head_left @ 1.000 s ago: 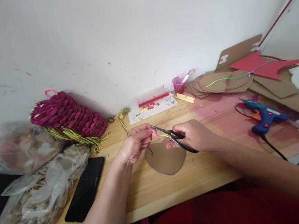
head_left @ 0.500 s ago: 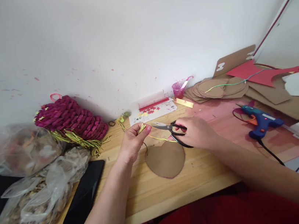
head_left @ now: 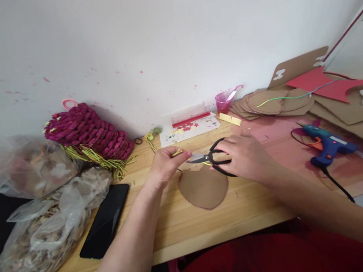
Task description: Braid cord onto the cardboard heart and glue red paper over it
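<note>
My left hand (head_left: pixel 168 162) pinches a yellow cord (head_left: pixel 176 153) between thumb and fingers. Black-handled scissors (head_left: pixel 209 157) are in my right hand (head_left: pixel 247 156), with fingers through the handle loops. Their blades point left and reach my left thumb and the cord; whether they touch the cord I cannot tell. Another stretch of yellow cord shows just below the scissors. Beneath both hands, a heart-shaped piece of cardboard (head_left: pixel 204 189) lies flat on the wooden table (head_left: pixel 182 237).
Left are a magenta woven heart (head_left: pixel 89 133) with yellow tassels, plastic bags (head_left: pixel 58 232) and a black phone (head_left: pixel 104 221). At the back lies paper with small stars (head_left: pixel 185 128) beside a pink cup (head_left: pixel 224 102). Cardboard hearts (head_left: pixel 264 101) and a blue glue gun (head_left: pixel 329 144) are right.
The scissor handles have spread apart and the blades now reach my left thumb. My left hand has turned slightly. The whole view has shifted a little.
</note>
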Available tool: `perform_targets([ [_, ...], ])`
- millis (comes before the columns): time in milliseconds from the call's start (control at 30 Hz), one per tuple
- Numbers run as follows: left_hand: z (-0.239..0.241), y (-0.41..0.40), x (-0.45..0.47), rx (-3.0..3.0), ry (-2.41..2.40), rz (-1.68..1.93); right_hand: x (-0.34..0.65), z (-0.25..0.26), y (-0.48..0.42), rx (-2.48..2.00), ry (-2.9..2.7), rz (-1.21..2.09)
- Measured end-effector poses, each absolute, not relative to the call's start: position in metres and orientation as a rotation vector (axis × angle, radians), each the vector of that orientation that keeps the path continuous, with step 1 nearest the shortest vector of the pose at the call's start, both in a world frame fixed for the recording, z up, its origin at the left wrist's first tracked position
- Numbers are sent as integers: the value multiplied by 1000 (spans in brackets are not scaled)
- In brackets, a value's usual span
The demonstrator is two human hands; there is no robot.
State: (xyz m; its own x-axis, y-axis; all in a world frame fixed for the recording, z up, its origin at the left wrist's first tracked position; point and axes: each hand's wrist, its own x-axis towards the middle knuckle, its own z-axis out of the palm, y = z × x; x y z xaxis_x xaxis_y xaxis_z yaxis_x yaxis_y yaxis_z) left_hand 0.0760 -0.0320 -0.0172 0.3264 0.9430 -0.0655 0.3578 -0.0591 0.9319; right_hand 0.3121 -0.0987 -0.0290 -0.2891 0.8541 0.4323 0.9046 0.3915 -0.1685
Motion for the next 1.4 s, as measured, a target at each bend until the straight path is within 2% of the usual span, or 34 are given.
perform_targets([
  [100, -11, -23, 62, 1890, 1469, 721, 327, -23, -102, -1767, -2129, -204],
  [233, -9, -21, 59, 2192, 1840, 407, 354, -21, -107, -2228, -1975, -130],
  [567, -29, -29, 76, 2354, 1496, 150, 381, -15, -119, -2555, -1842, 91],
  [667, -24, -26, 68, 2390, 1644, 171, 381, -17, -122, -2578, -1850, 88],
  [767, -16, -21, 58, 2275, 1816, 438, 385, -22, -122, -2557, -1869, 68],
  [867, -10, -22, 57, 1901, 1392, 766, 390, -25, -121, -2490, -1867, 19],
  [1000, -10, -33, 75, 1308, 782, 827, 372, -16, -124, -2134, -1793, -42],
  [1067, -12, -41, 84, 1166, 646, 785, 347, -9, -128, -1813, -1735, 295],
  [1200, -15, -51, 93, 1096, 523, 708, 288, -7, -128, -1182, -1576, 1335],
  [1233, -15, -52, 93, 1100, 510, 691, 277, -10, -126, -1093, -1526, 1502],
  [1333, -14, -52, 91, 1124, 500, 653, 265, -24, -118, -1195, -1412, 1574],
  [1400, -13, -49, 88, 1160, 525, 654, 272, -32, -113, -1280, -1444, 1485],
])
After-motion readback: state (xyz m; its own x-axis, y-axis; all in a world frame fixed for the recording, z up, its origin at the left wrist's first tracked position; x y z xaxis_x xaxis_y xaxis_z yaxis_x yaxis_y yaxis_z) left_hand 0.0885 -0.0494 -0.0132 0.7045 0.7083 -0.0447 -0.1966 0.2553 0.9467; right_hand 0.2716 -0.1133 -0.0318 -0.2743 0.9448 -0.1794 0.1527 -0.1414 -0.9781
